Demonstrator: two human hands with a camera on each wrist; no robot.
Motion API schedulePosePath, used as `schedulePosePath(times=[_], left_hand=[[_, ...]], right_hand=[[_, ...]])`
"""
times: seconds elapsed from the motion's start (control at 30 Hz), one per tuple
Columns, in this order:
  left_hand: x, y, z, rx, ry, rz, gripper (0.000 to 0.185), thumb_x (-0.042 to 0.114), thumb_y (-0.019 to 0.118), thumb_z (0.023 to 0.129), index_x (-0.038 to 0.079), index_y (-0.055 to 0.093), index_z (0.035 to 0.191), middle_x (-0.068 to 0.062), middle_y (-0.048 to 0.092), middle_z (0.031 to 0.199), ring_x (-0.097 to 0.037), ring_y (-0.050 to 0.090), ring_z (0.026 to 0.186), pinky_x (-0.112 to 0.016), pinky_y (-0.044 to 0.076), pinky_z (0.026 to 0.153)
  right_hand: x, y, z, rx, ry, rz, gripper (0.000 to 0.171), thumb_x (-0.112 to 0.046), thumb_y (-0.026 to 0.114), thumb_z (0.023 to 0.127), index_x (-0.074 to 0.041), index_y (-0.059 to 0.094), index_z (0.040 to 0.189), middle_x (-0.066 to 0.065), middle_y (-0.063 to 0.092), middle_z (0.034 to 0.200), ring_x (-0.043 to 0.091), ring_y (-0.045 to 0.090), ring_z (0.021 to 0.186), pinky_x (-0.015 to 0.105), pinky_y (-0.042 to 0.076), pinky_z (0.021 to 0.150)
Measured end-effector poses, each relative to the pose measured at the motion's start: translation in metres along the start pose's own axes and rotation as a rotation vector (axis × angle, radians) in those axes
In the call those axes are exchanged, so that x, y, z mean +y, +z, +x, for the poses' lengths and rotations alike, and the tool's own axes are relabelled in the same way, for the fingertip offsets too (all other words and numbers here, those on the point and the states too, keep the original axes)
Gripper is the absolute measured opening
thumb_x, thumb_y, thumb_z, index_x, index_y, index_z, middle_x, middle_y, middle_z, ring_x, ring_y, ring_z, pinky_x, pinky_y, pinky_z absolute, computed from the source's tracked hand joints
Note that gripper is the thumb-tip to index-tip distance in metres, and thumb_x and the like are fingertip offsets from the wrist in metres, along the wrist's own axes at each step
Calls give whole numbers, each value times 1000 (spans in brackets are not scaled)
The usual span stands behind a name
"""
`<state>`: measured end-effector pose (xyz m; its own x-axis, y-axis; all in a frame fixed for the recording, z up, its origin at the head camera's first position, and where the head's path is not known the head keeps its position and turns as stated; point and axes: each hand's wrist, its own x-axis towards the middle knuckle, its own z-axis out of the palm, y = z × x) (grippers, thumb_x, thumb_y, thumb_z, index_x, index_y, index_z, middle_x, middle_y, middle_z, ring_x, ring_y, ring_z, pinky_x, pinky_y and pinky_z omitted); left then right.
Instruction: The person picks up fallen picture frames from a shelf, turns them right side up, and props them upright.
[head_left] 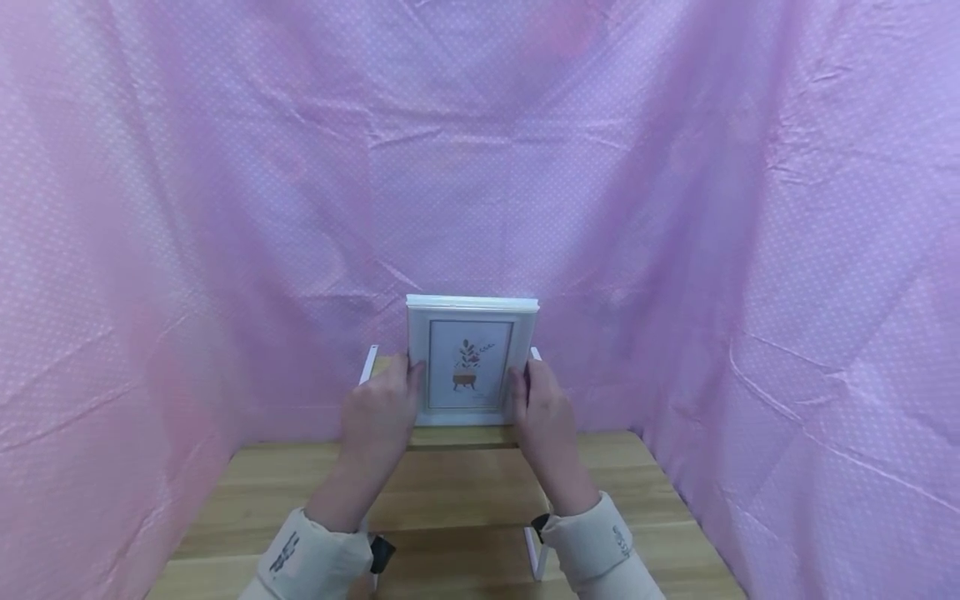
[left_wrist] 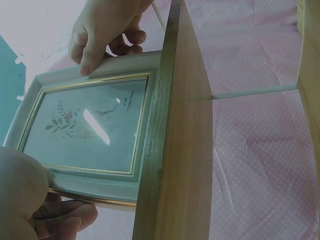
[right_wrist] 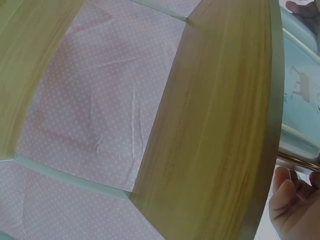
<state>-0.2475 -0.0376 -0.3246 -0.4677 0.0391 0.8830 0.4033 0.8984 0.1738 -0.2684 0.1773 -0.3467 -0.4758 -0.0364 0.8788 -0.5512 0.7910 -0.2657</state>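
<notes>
A white picture frame (head_left: 471,367) with a gold inner rim and a potted plant print stands upright on a wooden shelf (head_left: 457,492) with white metal legs. My left hand (head_left: 382,417) grips its left edge and my right hand (head_left: 543,412) grips its right edge. In the left wrist view the picture frame (left_wrist: 90,125) sits behind the shelf board (left_wrist: 175,150), with my left hand (left_wrist: 30,200) at one side and my right hand (left_wrist: 105,30) at the other. The right wrist view shows the shelf board (right_wrist: 220,125), a strip of the picture frame (right_wrist: 300,100) and my right hand (right_wrist: 295,205).
The shelf stands on a wooden table (head_left: 645,517). Pink dotted cloth (head_left: 225,208) hangs as a backdrop behind and at both sides, close round the table. Beige sleeves (head_left: 600,550) cover both wrists.
</notes>
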Motion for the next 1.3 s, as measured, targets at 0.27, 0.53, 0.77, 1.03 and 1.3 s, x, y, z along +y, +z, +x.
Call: schedulePosePath(times=[0.27,0.53,0.77,1.03,1.3], left_hand=[[-4,3,3,-11,-18,-2,26,18,69,98,-3,60,87,-8,52,53,-22,48,41,-36,40,35],[-6,6,4,-22,-30,-27,25,18,68,98,-4,60,89,-10,54,55,-24,51,43,-36,42,37],[-8,11,5,15,-7,-11,26,17,70,97,-4,58,88,-11,52,57,-26,51,43,-38,42,36],[-9,13,8,-9,-23,17,28,20,68,98,-4,59,89,-11,52,56,-27,51,41,-39,41,36],[-10,16,9,-36,-49,13,28,21,66,100,-4,60,90,-14,54,56,-31,55,43,-43,44,37]], right_hand=[[-5,-2,0,-42,20,-14,20,-19,51,108,-1,54,102,9,56,85,23,58,70,37,53,59],[-8,-6,2,-78,50,-3,21,-21,51,108,-1,58,105,10,63,89,25,66,78,39,57,66],[-10,-7,0,-75,40,-3,23,-22,51,108,0,60,112,11,65,95,22,65,78,37,58,67],[-12,-8,-1,-89,56,5,23,-21,51,108,0,59,110,10,64,93,22,64,78,38,57,68],[-15,-10,-3,-72,38,-12,20,-19,54,107,0,59,105,9,62,87,21,61,73,36,55,64]])
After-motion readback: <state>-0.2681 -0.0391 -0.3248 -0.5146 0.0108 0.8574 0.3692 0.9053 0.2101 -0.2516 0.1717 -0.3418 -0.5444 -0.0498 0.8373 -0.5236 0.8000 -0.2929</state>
